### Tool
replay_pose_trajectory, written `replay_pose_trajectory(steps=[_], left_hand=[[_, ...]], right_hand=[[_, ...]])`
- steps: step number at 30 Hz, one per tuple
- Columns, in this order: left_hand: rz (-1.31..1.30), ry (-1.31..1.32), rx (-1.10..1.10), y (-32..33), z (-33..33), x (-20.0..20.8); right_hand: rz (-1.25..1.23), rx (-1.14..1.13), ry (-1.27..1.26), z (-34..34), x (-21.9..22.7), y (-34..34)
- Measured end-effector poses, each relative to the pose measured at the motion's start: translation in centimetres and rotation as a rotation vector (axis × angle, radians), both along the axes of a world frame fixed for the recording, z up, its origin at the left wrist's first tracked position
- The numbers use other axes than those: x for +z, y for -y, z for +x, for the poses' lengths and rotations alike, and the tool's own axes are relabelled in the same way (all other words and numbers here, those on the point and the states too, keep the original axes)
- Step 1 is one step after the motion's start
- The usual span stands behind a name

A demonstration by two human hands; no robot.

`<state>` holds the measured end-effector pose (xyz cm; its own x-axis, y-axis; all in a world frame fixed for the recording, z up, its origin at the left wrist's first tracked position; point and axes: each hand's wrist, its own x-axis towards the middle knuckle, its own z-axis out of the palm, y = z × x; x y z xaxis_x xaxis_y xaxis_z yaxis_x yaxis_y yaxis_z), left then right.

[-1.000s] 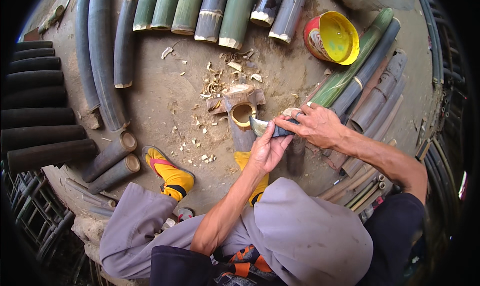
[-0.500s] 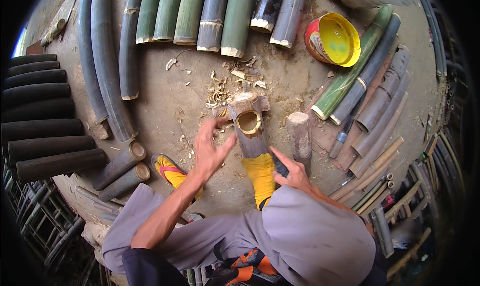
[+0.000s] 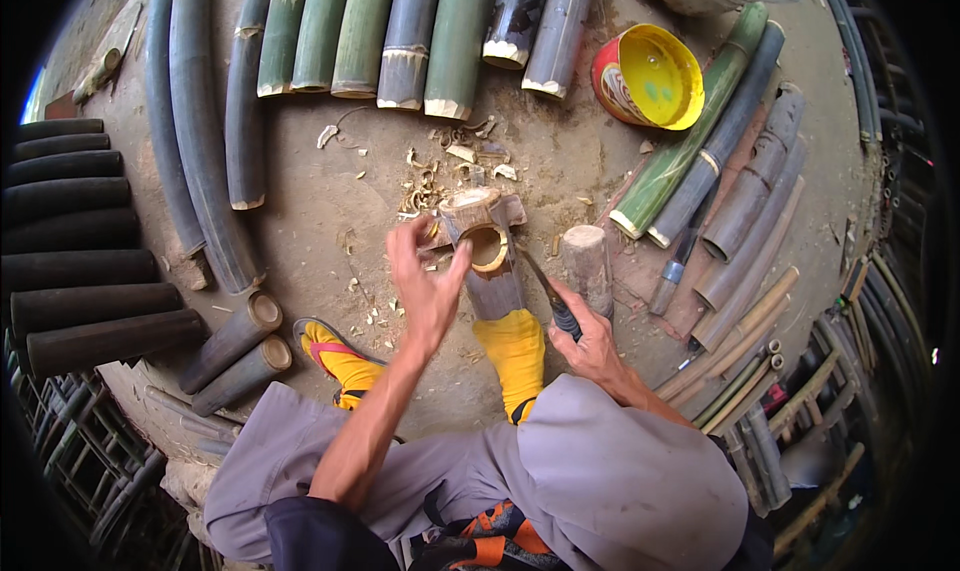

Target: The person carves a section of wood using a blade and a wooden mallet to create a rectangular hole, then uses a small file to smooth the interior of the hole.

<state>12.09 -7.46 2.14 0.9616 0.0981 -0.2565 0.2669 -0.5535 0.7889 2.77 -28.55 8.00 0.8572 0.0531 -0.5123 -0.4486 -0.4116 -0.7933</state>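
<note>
A short dark bamboo tube (image 3: 497,297), its pale-rimmed round opening facing up, stands between my hands. Just behind it is a pale-topped piece of wood (image 3: 472,201). My left hand (image 3: 428,276) is at the tube's left side, fingers spread and thumb close to the rim; whether it touches is unclear. In my right hand (image 3: 590,341) is a knife (image 3: 563,316), gripped by its dark handle, the blade pointing up and left beside the tube. My foot in a yellow sock (image 3: 510,351) is against the tube's near end.
Green and grey bamboo lengths (image 3: 405,46) line the far side. A yellow-lined tin (image 3: 655,76) stands at far right, a wooden stump (image 3: 587,266) right of the tube. Dark bamboo sections (image 3: 80,271) lie at left. Shavings (image 3: 425,186) litter the ground.
My left hand has come up and right, closer to the tube's rim. The knife has swung so its blade shows beside the tube. The view has shifted slightly.
</note>
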Motion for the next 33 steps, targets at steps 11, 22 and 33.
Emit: replay_pose_trajectory(steps=[11,22,33], left_hand=[[-0.861,-1.043,0.251,6.5,-0.3,0.7],[-1.749,-0.688,0.683,6.4,-1.5,0.1],[-1.892,-0.689,1.004,11.0,-3.6,1.5]], right_hand=[[-0.401,0.42,0.017,5.7,0.2,0.7],[-0.696,1.176,0.505,15.3,1.7,0.2],[-0.47,1.569,0.392,18.3,0.1,2.5]])
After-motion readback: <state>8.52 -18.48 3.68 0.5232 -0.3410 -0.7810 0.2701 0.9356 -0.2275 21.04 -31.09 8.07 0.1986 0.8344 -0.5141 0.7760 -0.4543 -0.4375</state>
